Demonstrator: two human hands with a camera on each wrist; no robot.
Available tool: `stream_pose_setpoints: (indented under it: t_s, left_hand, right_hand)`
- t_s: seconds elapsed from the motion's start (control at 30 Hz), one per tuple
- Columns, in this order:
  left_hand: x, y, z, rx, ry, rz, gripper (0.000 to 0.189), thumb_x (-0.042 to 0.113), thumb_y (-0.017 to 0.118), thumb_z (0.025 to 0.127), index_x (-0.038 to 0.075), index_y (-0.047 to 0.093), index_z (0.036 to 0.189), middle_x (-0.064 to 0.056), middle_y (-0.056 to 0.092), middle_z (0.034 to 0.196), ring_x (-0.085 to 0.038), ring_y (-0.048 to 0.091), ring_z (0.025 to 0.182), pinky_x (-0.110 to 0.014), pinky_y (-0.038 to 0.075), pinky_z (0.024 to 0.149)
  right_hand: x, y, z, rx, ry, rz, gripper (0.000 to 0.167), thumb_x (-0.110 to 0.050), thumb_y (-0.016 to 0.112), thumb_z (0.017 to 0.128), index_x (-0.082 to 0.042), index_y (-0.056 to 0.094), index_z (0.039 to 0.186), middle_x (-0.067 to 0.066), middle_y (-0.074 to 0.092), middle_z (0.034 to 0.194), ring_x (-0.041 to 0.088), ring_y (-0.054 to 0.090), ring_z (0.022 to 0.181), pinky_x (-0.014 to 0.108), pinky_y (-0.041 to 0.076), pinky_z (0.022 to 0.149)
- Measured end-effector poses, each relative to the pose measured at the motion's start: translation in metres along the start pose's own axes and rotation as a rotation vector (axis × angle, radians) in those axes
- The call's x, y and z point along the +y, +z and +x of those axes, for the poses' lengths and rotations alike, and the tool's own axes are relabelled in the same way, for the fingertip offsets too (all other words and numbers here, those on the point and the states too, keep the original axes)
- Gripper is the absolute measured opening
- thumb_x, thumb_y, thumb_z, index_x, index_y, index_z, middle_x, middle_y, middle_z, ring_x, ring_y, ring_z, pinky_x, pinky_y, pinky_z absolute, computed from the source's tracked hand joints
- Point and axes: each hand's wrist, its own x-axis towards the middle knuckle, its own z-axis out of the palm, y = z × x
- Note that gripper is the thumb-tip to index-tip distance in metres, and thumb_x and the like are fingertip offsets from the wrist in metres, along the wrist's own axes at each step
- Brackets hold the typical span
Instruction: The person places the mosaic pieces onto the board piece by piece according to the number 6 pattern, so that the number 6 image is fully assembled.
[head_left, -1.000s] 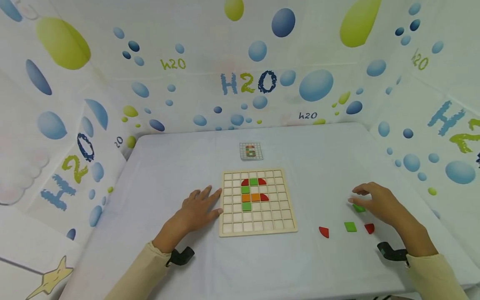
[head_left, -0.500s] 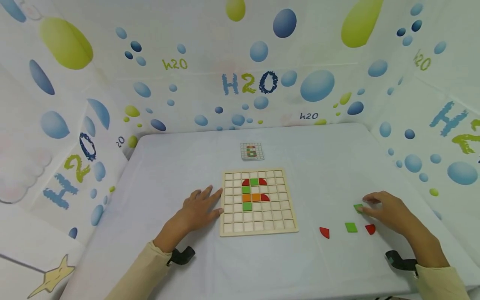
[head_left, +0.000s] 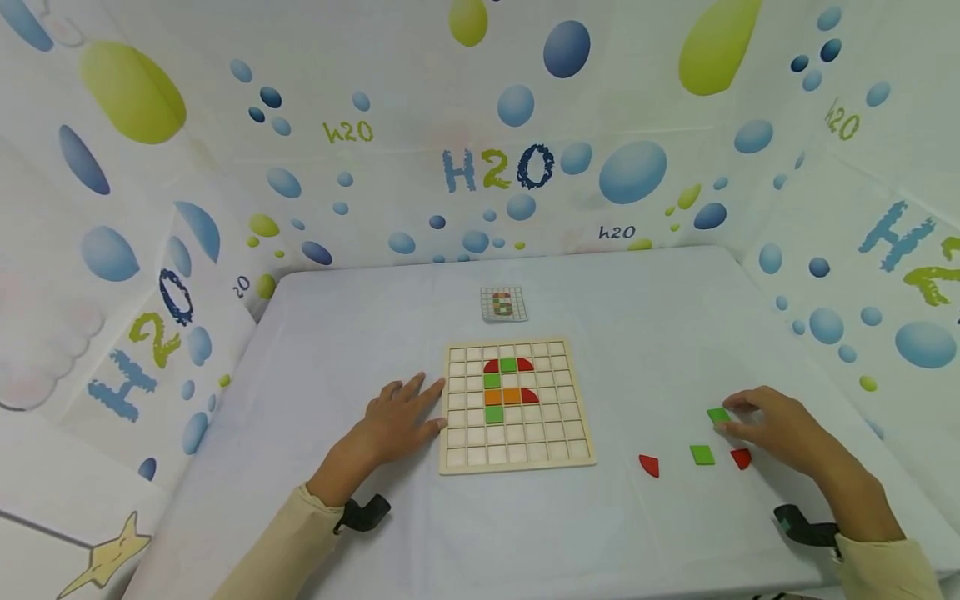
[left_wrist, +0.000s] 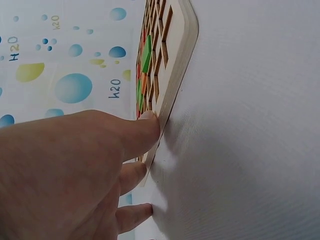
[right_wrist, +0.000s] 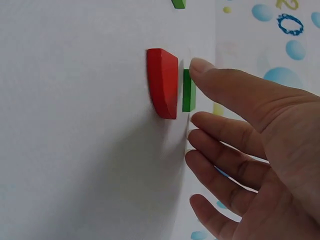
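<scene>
A wooden grid board (head_left: 555, 450) lies flat on the table with red, green and orange tiles in some of its cells. My left hand (head_left: 393, 422) is spread at its left side, and in the left wrist view the thumb (left_wrist: 142, 132) rests against the board's edge. At the right, my right hand (head_left: 772, 423) pinches a green square tile (head_left: 717, 415) between thumb and index finger, low over the cloth. That same green tile (right_wrist: 186, 92) shows between thumb and fingers in the right wrist view. Just nearer lies a red quarter-round tile (head_left: 741, 458).
Another green square tile (head_left: 702, 454) and a second red quarter-round tile (head_left: 648, 465) lie between the board and my right hand. A small card (head_left: 503, 304) printed with a coloured grid pattern is behind the board. White cloth (head_left: 360, 317) covers the table, with printed curtains around it.
My right hand has moved right and slightly nearer, and its thumb and index finger have come to either side of the green tile. The left hand stays in place at the board.
</scene>
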Motion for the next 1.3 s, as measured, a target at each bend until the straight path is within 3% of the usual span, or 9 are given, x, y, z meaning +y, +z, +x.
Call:
stream_pose_setpoints:
  t_s: [0.5, 0.9, 1.3]
  left_hand:
    - [-0.0018, 0.0007, 0.0007, 0.000, 0.017, -0.003, 0.068, 0.045, 0.056, 0.109, 0.017, 0.034, 0.167, -0.023, 0.028, 0.171, -0.057, 0.029, 0.151, -0.077, 0.031, 0.114]
    - [-0.0032, 0.0004, 0.0007, 0.011, 0.028, -0.010, 0.068, 0.045, 0.057, 0.108, 0.016, 0.036, 0.166, -0.024, 0.029, 0.170, -0.058, 0.030, 0.150, -0.078, 0.031, 0.113]
    - [-0.0050, 0.0019, 0.0010, 0.015, 0.037, 0.000, 0.067, 0.045, 0.055, 0.109, 0.016, 0.035, 0.166, -0.024, 0.029, 0.171, -0.057, 0.030, 0.150, -0.077, 0.032, 0.113]
  right_hand:
    - [-0.0021, 0.0032, -0.0019, 0.035, -0.047, -0.004, 0.039, -0.015, 0.076, 0.096, 0.007, 0.066, 0.126, 0.032, 0.064, 0.124, 0.054, 0.056, 0.121, 0.071, 0.046, 0.101]
    - [0.0004, 0.0060, -0.0023, 0.056, -0.072, -0.004, 0.034, -0.014, 0.076, 0.096, 0.004, 0.068, 0.123, 0.029, 0.066, 0.122, 0.053, 0.057, 0.120, 0.071, 0.047, 0.101]
    - [-0.0011, 0.0055, -0.0001, 0.059, -0.038, 0.008, 0.036, -0.021, 0.077, 0.095, 0.006, 0.070, 0.118, 0.026, 0.071, 0.114, 0.053, 0.059, 0.117, 0.070, 0.049, 0.098]
